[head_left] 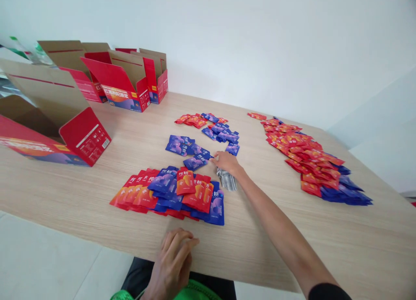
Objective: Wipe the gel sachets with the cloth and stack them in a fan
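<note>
My right hand point(225, 161) reaches across the table, its fingertips pinched at the corner of a blue pouch point(196, 161). Under that palm is a grey-and-white striped thing point(228, 180), partly covered; I cannot tell whether it is held. More blue pouches point(177, 145) lie just left of the fingers. Closer to me, red and blue pouches overlap in a fanned heap point(175, 191). My left hand point(173, 256) rests at the table's front edge below this heap, fingers curled together, with nothing visible in them.
Open red cartons point(121, 92) stand at the back left, and a larger open carton point(86, 137) is nearer on the left. A small group of pouches point(224, 133) lies beyond my right hand. A long pile of red and blue pouches point(299, 152) runs along the right side.
</note>
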`<state>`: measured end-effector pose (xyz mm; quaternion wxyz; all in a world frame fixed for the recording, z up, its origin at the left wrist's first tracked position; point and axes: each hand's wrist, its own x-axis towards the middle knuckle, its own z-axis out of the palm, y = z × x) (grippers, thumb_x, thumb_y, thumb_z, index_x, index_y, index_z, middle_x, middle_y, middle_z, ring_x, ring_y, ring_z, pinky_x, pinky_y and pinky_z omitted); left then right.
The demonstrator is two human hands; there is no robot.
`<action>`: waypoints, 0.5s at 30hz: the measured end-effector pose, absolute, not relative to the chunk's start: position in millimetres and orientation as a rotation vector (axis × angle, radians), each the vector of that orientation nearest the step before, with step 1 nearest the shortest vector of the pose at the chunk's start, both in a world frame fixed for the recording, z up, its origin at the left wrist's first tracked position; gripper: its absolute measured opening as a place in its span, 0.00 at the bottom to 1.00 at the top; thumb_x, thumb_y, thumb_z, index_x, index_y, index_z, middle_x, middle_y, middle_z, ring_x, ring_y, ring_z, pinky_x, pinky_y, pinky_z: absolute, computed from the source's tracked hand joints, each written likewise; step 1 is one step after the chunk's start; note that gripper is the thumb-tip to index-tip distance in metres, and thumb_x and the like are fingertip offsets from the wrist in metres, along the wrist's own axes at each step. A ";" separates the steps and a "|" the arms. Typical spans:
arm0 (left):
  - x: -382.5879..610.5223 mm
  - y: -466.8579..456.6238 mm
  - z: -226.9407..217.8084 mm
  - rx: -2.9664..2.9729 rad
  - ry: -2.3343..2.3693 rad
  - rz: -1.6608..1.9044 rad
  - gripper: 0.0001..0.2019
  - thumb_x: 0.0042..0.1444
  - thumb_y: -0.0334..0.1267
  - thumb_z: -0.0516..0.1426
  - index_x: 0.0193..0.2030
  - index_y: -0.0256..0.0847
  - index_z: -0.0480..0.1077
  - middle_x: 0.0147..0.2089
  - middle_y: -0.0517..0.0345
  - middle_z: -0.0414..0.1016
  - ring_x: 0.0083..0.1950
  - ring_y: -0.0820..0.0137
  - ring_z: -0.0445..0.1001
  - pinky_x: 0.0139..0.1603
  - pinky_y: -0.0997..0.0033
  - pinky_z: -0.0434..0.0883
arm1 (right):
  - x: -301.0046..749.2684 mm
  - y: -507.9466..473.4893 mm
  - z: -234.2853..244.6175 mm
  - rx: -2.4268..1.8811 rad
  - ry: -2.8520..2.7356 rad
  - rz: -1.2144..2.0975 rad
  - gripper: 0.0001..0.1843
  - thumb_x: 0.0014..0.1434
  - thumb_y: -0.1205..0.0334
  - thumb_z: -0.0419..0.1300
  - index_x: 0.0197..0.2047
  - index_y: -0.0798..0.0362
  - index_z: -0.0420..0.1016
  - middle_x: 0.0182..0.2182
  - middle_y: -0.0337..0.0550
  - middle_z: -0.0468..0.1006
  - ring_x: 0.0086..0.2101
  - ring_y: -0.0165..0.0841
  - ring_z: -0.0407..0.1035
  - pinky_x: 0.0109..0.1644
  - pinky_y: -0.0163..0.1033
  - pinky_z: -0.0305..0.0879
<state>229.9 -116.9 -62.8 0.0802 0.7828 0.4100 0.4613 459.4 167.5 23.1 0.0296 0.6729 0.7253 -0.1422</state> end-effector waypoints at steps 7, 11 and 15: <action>233.3 -117.2 -63.4 2.299 1.243 1.380 0.15 0.71 0.23 0.52 0.53 0.43 0.76 0.44 0.52 0.82 0.48 0.64 0.79 0.52 0.68 0.78 | 441.6 186.7 8.7 2.101 2.241 -0.378 0.22 0.74 0.46 0.66 0.59 0.54 0.80 0.60 0.52 0.81 0.60 0.46 0.76 0.66 0.59 0.72; 234.0 -118.3 -62.0 2.265 1.238 1.393 0.15 0.71 0.22 0.53 0.52 0.43 0.76 0.43 0.54 0.81 0.47 0.65 0.78 0.52 0.69 0.78 | 442.0 198.6 -1.7 2.128 2.219 -0.474 0.18 0.73 0.51 0.67 0.59 0.53 0.80 0.58 0.50 0.81 0.55 0.43 0.79 0.60 0.56 0.77; 234.5 -119.2 -61.4 2.240 1.261 1.419 0.16 0.71 0.23 0.52 0.52 0.44 0.77 0.42 0.55 0.81 0.46 0.66 0.79 0.51 0.71 0.77 | 455.8 207.5 -9.0 2.100 2.314 -0.661 0.16 0.74 0.53 0.67 0.59 0.53 0.79 0.56 0.48 0.82 0.51 0.41 0.80 0.56 0.51 0.80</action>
